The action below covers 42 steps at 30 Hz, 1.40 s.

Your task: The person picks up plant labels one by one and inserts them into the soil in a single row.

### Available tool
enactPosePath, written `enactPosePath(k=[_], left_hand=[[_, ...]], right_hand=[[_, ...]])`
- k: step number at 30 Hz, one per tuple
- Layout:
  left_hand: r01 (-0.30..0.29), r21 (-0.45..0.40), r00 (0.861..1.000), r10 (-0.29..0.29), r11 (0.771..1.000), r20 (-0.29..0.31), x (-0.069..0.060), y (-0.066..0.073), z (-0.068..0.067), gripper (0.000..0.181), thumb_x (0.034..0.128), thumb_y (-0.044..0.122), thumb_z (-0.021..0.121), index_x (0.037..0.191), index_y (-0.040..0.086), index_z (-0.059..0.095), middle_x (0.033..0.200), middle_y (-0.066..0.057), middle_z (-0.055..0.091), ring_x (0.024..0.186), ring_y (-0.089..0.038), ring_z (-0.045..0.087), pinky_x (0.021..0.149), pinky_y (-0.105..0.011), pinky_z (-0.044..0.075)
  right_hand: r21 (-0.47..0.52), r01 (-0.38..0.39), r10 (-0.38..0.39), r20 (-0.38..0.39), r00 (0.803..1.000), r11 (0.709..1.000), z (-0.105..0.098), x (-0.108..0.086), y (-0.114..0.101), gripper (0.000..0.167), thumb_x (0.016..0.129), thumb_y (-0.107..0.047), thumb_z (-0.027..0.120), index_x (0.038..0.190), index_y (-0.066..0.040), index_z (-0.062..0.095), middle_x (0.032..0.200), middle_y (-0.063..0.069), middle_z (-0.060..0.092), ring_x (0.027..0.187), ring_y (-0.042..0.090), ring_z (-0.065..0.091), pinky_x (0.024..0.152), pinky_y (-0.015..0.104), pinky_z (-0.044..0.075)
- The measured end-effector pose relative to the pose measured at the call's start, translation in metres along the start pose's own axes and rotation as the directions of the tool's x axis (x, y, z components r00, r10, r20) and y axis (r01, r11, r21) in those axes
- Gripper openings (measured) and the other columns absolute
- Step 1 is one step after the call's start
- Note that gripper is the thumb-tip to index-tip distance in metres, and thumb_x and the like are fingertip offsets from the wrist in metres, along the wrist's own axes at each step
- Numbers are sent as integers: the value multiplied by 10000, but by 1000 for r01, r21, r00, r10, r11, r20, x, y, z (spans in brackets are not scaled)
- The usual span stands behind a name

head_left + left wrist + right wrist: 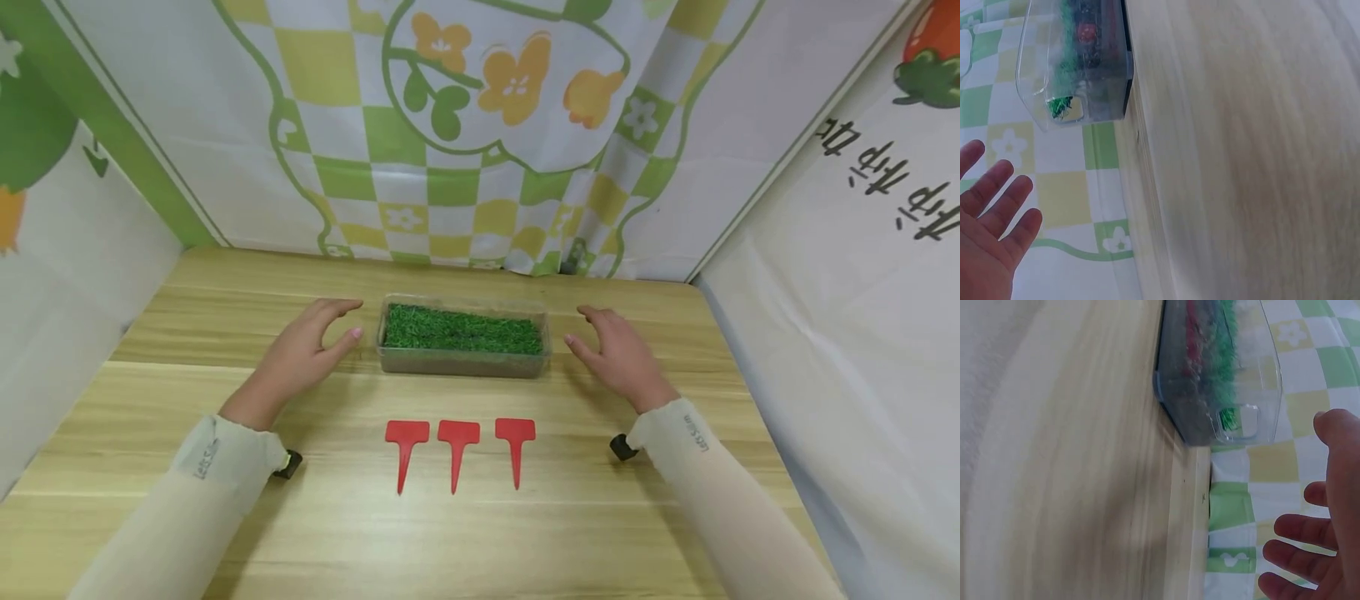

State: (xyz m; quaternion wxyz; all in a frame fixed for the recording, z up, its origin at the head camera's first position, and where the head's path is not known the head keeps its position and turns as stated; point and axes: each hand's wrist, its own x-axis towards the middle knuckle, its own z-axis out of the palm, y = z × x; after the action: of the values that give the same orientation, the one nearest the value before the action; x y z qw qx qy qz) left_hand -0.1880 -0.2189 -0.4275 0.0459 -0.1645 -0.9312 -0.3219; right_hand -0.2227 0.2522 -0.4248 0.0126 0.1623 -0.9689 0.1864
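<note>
A clear plastic box point(463, 363) filled with green artificial grass point(457, 327) stands on the table between the two hands. My left hand point(306, 348) is held apart from its left end, fingers extended and holding nothing; my right hand point(617, 354) is likewise apart from its right end, with nothing in it. Three red T-shaped markers, the left one point(407, 432), the middle one point(458, 433) and the right one point(516, 430), lie in a row in front of the box. Both wrist views show the clear box point(1100, 100) point(1194, 419) beside spread fingers.
The wooden table point(337, 533) carries the box and markers. Behind it hangs a green, yellow and white checkered curtain point(450, 187). White cloth walls point(862, 333) flank the table on both sides.
</note>
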Motion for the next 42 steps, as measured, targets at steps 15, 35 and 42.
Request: enactPosePath(k=[15,35,42], left_hand=[[-33,-44,999,33,998,14,-6,13,10,506,1023,349,573,1474,138,484,1508,-128,460,1404,-366,412,1127,-612,327],[-76,-27,994,78,997,72,-17,30,17,515,1015,350,587,1461,111,492,1507,-135,458,1385,-381,429,1090,-638,367],[-79,-8,994,79,997,74,-21,32,21,503,1014,331,594,1454,107,500,1490,-124,470,1370,-370,445,1088,-620,378]], right_hand=[[-18,154,-155,-79,985,988,9,-22,-19,624,981,-428,624,1451,-49,469,1351,155,558,1278,338,500,1070,531,424],[-41,353,-355,-53,934,935,28,-50,-49,489,944,-451,671,1246,-66,662,1155,59,671,1062,234,631,933,441,532],[-48,353,-356,-57,933,934,31,-54,-55,453,938,-418,689,1246,-88,666,1158,32,654,1080,220,624,957,421,534]])
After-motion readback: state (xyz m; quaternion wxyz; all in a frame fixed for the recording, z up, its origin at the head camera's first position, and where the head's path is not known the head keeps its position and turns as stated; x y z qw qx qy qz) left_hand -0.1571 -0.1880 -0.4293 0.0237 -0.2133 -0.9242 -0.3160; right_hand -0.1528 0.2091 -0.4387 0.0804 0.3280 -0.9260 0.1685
